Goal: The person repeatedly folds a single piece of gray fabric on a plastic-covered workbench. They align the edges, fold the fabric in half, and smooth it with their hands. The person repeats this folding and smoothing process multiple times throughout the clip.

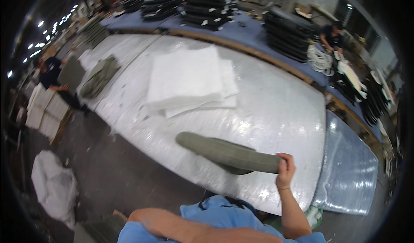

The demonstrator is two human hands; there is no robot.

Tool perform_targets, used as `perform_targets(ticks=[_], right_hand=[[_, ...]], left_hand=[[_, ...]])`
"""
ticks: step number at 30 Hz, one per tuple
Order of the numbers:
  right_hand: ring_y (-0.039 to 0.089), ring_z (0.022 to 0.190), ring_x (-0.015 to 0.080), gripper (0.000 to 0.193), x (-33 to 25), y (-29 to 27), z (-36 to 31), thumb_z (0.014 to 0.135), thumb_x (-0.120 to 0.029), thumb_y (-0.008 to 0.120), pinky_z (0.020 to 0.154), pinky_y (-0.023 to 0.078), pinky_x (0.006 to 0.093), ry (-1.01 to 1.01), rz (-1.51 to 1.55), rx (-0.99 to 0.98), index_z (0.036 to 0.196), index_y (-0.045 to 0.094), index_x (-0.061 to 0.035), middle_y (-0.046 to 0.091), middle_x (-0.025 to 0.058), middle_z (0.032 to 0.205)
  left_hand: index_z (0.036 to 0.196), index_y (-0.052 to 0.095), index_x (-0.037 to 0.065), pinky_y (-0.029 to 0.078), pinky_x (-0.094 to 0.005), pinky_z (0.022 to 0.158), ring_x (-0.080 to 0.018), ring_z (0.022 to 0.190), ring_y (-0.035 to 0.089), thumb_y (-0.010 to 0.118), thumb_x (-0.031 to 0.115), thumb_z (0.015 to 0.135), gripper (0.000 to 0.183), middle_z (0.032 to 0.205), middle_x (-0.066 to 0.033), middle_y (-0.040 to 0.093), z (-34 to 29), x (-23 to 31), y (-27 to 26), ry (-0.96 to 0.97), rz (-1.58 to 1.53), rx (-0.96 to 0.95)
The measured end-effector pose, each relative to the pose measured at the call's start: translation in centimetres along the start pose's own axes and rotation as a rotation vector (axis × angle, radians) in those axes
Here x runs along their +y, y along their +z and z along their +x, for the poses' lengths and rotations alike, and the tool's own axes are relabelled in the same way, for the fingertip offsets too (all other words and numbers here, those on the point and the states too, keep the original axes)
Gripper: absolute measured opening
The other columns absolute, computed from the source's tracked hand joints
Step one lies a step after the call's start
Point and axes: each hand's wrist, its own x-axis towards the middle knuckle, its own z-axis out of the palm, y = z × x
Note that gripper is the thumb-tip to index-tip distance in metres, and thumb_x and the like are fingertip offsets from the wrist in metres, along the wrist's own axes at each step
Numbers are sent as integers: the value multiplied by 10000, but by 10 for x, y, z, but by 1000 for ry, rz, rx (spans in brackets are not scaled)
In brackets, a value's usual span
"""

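In my right hand [286,169] is the right end of an olive-green fabric-covered cushion [228,151], the fingers closed around its edge. The cushion is long and seen nearly edge-on, tilted over the table, with part of its broad underside showing below. Whether it rests on the surface I cannot tell. My left arm [172,225] bends across my body at the lower edge, and the left hand is out of the picture. Beyond the cushion lies a stack of white wadding sheets [185,77].
The large table [276,113] is covered in shiny plastic. A crumpled olive cloth [100,77] lies at its far left. A person [54,75] at left holds a grey-green panel. Stacked black pads [205,10] stand on a blue bench behind. Another person [332,36] works at far right.
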Motion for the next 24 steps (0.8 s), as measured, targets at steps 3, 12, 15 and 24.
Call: perform_targets(ticks=[3, 12, 15, 24], right_hand=[[662, 932, 222, 315, -2, -7, -1, 951, -269, 600, 864, 509, 334, -12, 26, 22, 1052, 693, 15, 707, 122, 979], [641, 936, 167, 340, -5, -1, -9, 1032, -246, 517, 873, 488, 309, 115, 169, 121, 1013, 714, 30, 722, 99, 976], [636, 946, 176, 401, -5, 3, -7, 1069, -264, 464, 895, 483, 315, 143, 222, 112, 1025, 708, 51, 723, 122, 994], [662, 973, 221, 512, -2, -3, -20, 1076, -343, 396, 946, 486, 346, 162, 252, 132, 1028, 715, 54, 734, 151, 1030]], left_hand=[[1030, 617, 27, 520, -422, 792, -350, 914, 653, 560, 261, 1060, 243, 1043, -147, 673, 0, -5, -9, 61, 68, -60], [1170, 704, 60, 462, -531, 1016, -438, 1164, 609, 683, 152, 927, 261, 1217, -163, 691, -67, 2, -145, -380, 1912, 409], [1094, 712, 3, 486, -458, 955, -380, 1053, 653, 593, 214, 1004, 259, 1128, -160, 715, -131, -16, -215, -566, 1813, 811], [1060, 721, -19, 482, -347, 971, -225, 1038, 667, 363, 266, 1034, 458, 1077, -147, 744, -177, -50, -238, -333, 926, 1194]])
